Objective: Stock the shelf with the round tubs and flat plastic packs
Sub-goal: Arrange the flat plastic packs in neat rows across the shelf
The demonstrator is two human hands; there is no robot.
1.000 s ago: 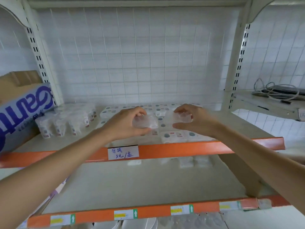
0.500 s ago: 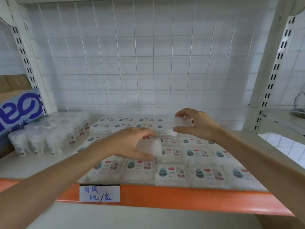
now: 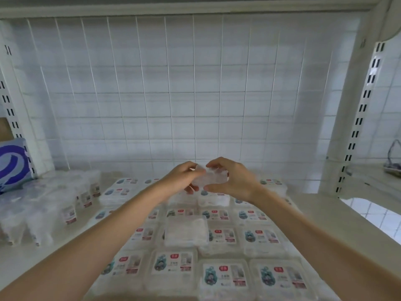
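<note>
pinching clear flat pack point(image 3: 209, 181): left hand point(image 3: 182, 180), right hand point(image 3: 230, 181), fingers curled, above shelved packs point(image 3: 225, 276).

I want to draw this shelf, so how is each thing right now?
Packs: lying flat in rows, labels up.
Top pack: lying flat on the rows, no label showing.
Held pack: clear, in the air above the back rows.
Left hand: grips its left end.
Right hand: grips its right end.
Tubs: upright, wrapped in clear film.
Box: blue, at the far left, partly out of view.
</note>
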